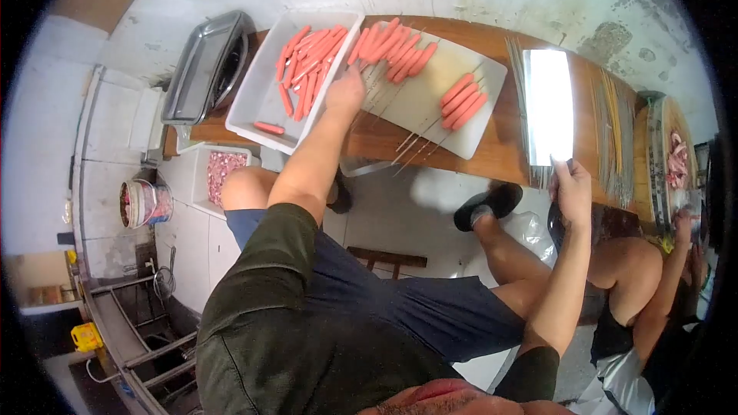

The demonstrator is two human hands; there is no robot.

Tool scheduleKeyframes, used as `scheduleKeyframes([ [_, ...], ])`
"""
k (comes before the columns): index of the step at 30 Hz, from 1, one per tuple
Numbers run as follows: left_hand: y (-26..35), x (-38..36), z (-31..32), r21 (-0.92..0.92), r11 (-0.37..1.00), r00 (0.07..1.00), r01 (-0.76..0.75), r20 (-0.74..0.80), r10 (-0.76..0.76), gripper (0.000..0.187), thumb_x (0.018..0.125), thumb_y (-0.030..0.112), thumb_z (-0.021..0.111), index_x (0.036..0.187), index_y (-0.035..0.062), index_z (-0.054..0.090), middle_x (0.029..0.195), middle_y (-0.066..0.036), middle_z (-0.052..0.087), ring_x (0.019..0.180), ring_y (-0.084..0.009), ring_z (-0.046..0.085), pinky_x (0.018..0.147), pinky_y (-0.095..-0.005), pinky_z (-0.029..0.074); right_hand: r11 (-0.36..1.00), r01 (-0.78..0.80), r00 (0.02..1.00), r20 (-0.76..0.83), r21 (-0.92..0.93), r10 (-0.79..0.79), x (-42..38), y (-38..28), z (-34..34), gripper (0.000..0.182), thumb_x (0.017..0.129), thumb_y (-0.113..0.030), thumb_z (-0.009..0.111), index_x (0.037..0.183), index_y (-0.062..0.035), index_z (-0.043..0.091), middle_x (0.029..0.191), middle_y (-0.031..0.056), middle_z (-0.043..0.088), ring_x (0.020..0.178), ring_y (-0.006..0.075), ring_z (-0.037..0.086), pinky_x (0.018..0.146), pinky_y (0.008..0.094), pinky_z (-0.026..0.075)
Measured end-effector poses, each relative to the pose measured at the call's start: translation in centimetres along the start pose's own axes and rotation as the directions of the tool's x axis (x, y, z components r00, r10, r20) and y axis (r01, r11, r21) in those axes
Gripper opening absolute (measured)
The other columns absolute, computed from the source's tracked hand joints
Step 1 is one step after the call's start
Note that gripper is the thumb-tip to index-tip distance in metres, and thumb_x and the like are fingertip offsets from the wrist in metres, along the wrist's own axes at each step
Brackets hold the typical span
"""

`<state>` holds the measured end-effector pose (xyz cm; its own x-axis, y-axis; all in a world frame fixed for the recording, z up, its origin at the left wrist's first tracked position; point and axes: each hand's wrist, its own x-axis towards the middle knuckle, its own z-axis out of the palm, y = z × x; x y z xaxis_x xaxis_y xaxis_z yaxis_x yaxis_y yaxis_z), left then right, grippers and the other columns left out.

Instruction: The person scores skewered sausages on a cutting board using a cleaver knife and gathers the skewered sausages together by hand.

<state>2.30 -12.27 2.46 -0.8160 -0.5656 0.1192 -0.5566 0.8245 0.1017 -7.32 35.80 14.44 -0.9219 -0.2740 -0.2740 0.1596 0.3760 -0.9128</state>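
My left hand (346,92) is at the left edge of a white cutting board (480,69), between it and a tub. Its curled fingers meet the lower end of a pink sausage (356,48), the leftmost of a row. Thin metal skewers (415,142) run from the sausages toward me over the board's front edge. A second, smaller group of skewered sausages (463,102) lies at the board's right. My right hand (571,188) is closed round the handle end of a cleaver (549,104), whose broad blade shines white above a bundle of metal skewers (516,69).
The white tub (250,111) holds loose sausages, beside a metal tray (201,69). More skewers (613,131) lie on the wooden table (500,157) at right. A bin of minced meat (201,184) and a bucket (138,204) stand left. Another person's hand (683,224) is near meat on a round board.
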Motion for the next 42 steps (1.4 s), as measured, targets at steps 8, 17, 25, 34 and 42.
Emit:
scheduleKeyframes([
  [8, 1.8, -1.6, 1.6, 0.045, 0.989, 0.972, -0.139, -0.188, 0.145, 0.019, 0.087, 0.018, 0.055, 0.098, 0.0019, 0.058, 0.101, -0.02, 0.062, 0.092, -0.0386, 0.064, 0.078, -0.0504, 0.052, 1.0, -0.006, 1.0, 0.027, -0.006, 0.007, -0.2, -0.3, 0.2, 0.035, 0.093, -0.033, 0.066, 0.071, -0.009, 0.053, 0.055, -0.0025, 0.048, 0.044, 0.0072, 0.042, 0.044, 0.0239, 0.031],
  [17, 10.7, -7.6, 0.2, -0.314, 0.928, 0.918, -0.198, 0.273, 0.289, 0.031, 0.093, 0.031, 0.05, 0.09, 0.0025, 0.063, 0.094, -0.023, 0.065, 0.088, -0.0413, 0.063, 0.077, -0.0523, 0.05, 1.0, 0.002, 0.999, 0.052, 0.002, -0.003, 0.1, -0.3, 1.2, 0.035, 0.092, -0.035, 0.067, 0.074, -0.0066, 0.056, 0.055, -0.0016, 0.049, 0.044, 0.0078, 0.044, 0.044, 0.0237, 0.033],
  [25, 8.2, -5.4, 1.6, -0.261, 0.933, 0.969, -0.248, -0.064, 0.24, 0.021, 0.093, 0.02, 0.045, 0.101, 0.0029, 0.054, 0.09, -0.021, 0.069, 0.086, -0.0375, 0.068, 0.071, -0.0487, 0.053, 0.999, -0.023, 0.999, 0.03, -0.022, 0.024, -0.3, -0.6, 1.1, 0.037, 0.091, -0.037, 0.068, 0.075, -0.0058, 0.057, 0.057, -0.0013, 0.048, 0.046, 0.0079, 0.044, 0.044, 0.0245, 0.033],
  [34, 3.2, -3.1, 0.7, -0.1, 0.991, 0.991, -0.088, -0.11, 0.077, 0.025, 0.091, 0.027, 0.053, 0.103, 0.006, 0.059, 0.089, -0.019, 0.064, 0.085, -0.0382, 0.065, 0.075, -0.0481, 0.052, 0.999, -0.023, 1.0, 0.02, -0.029, 0.024, -0.2, -1.0, 1.3, 0.035, 0.093, -0.032, 0.066, 0.073, -0.0077, 0.052, 0.056, -0.0017, 0.048, 0.043, 0.0079, 0.044, 0.042, 0.0238, 0.032],
  [42, 11.8, -11.5, -0.2, -0.311, 0.927, 0.955, -0.208, 0.139, 0.261, 0.028, 0.096, 0.029, 0.052, 0.094, 0.0023, 0.059, 0.09, -0.02, 0.063, 0.088, -0.0399, 0.064, 0.077, -0.05, 0.051, 0.999, -0.008, 0.999, 0.043, 0.031, 0.007, -0.3, -1.0, 1.1, 0.037, 0.091, -0.035, 0.068, 0.073, -0.0059, 0.055, 0.058, -0.0001, 0.051, 0.046, 0.0085, 0.046, 0.044, 0.0239, 0.035],
])
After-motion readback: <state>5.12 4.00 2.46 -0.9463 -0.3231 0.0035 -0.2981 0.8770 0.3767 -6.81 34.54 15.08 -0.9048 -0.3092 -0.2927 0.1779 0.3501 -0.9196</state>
